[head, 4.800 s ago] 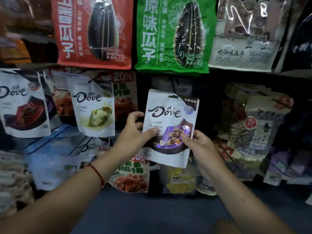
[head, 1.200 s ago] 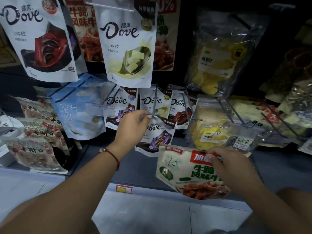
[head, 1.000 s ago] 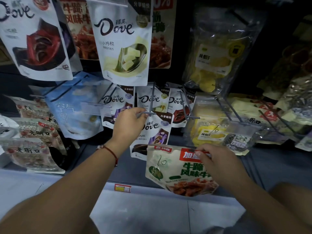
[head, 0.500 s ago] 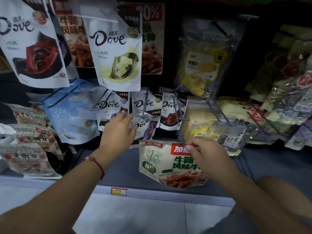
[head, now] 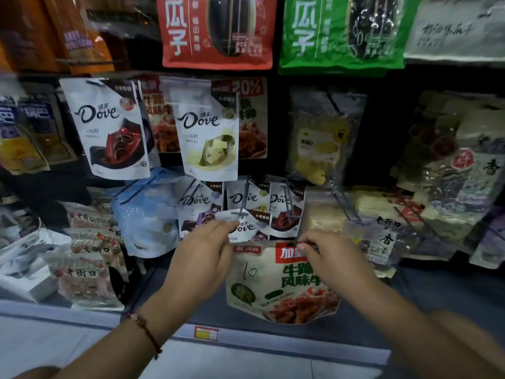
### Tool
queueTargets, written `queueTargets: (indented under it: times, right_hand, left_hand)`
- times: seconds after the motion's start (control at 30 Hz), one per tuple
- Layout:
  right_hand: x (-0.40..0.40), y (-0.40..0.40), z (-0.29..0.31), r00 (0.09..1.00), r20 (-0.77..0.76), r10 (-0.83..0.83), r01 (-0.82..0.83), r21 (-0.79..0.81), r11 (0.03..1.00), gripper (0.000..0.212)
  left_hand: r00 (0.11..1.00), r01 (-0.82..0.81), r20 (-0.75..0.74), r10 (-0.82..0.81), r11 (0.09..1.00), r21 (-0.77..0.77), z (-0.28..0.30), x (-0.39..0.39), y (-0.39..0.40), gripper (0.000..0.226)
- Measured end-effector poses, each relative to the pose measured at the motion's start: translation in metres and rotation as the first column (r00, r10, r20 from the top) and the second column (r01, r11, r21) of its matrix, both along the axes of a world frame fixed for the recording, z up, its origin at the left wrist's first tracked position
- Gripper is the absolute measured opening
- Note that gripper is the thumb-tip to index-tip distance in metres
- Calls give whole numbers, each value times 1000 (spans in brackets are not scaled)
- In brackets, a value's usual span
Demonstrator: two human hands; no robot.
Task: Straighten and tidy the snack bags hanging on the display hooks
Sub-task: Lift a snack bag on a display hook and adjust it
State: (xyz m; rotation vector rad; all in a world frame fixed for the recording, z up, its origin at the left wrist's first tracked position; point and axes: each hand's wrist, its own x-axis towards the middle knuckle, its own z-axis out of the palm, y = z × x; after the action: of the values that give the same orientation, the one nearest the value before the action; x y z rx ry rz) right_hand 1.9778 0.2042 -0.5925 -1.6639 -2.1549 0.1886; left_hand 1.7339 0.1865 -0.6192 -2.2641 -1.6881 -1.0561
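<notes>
Left hand (head: pixel 203 257) has shifted from the hook tip to pinch the top edge of the purple Dove pouch (head: pixel 247 227), at 12 o'clock of the green snack bag (head: pixel 282 283). Right hand (head: pixel 332 262) still clamps that bag's header, at 3 o'clock of the left; pouch probably seated on the hook (head: pixel 240 213), view dim

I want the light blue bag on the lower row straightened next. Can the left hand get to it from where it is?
Probably yes. The left hand sits just right of the light blue bag, which hangs at the front of its row with nothing in between; it would first have to release the Dove bag.
</notes>
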Motion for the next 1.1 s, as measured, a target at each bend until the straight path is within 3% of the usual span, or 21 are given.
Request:
queueTargets:
  times: [0.1, 0.2, 0.37, 0.53, 0.83, 1.1]
  right_hand:
    - [-5, -3, 21, 1000, 18, 11, -12, 39, 999, 20]
    - [-13, -3, 42, 999, 36, 30, -33, 75, 997, 21]
    - [-36, 0, 74, 994, 82, 73, -82, 117, 990, 20]
    - [-70, 1, 99, 980, 110, 164, -178, 132, 975, 21]
    - [-164, 10, 124, 928, 178, 326, -355, 162, 921, 24]
    - [-256, 34, 162, 876, 201, 439, -474, 185, 861, 36]
  left_hand:
    - [999, 49, -2, -49, 999, -13, 22, 6, -5, 36]
    - [986, 37, -160, -42, 999, -36, 40, 7, -2, 38]
    - [957, -44, -288, 25, 997, -59, 72, -6, -2, 31]
    - [983, -45, -182, 28, 995, -85, 100, -30, -7, 24]
    - [964, -193, -210, 163, 972, -133, 128, -107, -17, 24]
    - [937, -323, -153, 314, 946, -30, 147, -185, -13, 24]
